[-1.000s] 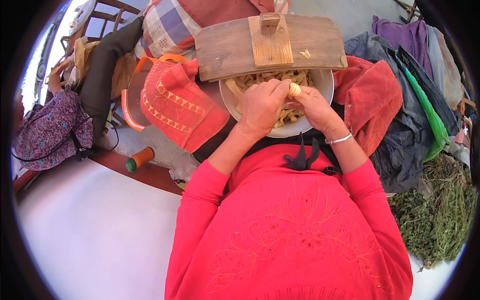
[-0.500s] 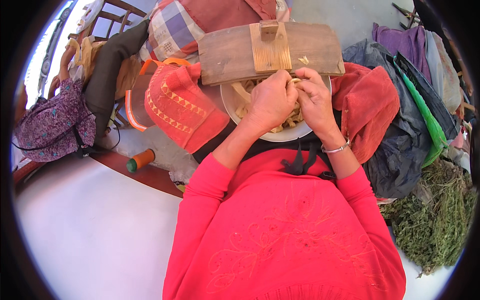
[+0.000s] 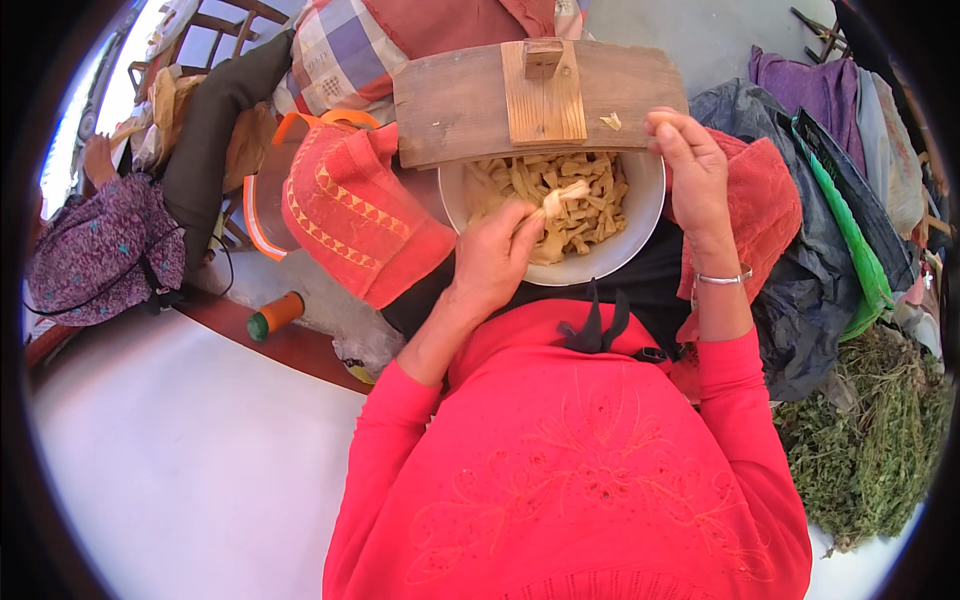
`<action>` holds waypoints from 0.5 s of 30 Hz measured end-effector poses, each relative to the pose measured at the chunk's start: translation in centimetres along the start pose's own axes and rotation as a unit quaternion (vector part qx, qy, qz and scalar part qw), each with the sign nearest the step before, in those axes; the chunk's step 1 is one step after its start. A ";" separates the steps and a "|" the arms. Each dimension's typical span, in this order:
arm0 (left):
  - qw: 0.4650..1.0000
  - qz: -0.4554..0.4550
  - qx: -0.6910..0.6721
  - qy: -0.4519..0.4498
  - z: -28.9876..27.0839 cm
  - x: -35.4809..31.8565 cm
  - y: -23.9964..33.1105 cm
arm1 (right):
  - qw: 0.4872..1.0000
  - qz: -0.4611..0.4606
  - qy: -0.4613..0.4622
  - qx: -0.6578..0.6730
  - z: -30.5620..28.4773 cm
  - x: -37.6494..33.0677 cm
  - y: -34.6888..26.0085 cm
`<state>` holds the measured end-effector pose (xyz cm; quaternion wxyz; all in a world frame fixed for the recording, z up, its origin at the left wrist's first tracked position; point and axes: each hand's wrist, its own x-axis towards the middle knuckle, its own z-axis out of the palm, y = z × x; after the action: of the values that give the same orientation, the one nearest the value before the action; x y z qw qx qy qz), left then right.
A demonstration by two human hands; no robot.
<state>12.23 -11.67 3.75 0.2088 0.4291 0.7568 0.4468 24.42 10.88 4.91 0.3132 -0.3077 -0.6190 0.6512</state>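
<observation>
- Wooden board [image 3: 440, 105] over the far side of the white bowl [image 3: 645, 212].
- Tan strips [image 3: 604, 198] heaped inside.
- Right hand [image 3: 692, 168] beside the board's right end, fingers curled; I can't tell whether they grip anything.
- Left hand [image 3: 492, 258], fingers pinching a pale knotted strip [image 3: 568, 196] over the heap.

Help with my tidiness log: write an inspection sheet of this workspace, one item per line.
Surface: wooden board covers the far side of the bowl in this view; a small pale scrap lies on it.
Job's things: the bowl holds a pile of pale strips.
Clutter: patterned red cloth left of the bowl; dark plastic bag, leafy plant bundle at right; orange-and-green spool at left.
Hands: left hand pinches a twisted pale strip over the bowl; right hand is near the board's right end, contents unclear.
Cables: thin dark cord at left, kind unclear.
Surroundings: another person's hand at far left.
</observation>
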 end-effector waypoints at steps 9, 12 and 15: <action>0.993 0.102 0.053 -0.025 -1.6 5.0 1.6 | 0.890 -0.011 -0.331 -0.312 2.1 -0.9 -4.5; 0.987 -0.016 -0.099 -0.128 -3.0 5.6 1.3 | 0.868 -0.108 -0.341 -0.345 1.0 -1.5 -4.1; 0.983 -0.033 -0.121 -0.133 -2.6 5.9 0.8 | 0.903 -0.099 -0.281 -0.311 1.2 -0.6 -3.2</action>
<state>7.62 -7.83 6.19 0.3726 0.4309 0.6762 0.4670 23.91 9.75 8.20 0.0775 -0.1304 -0.8795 0.4510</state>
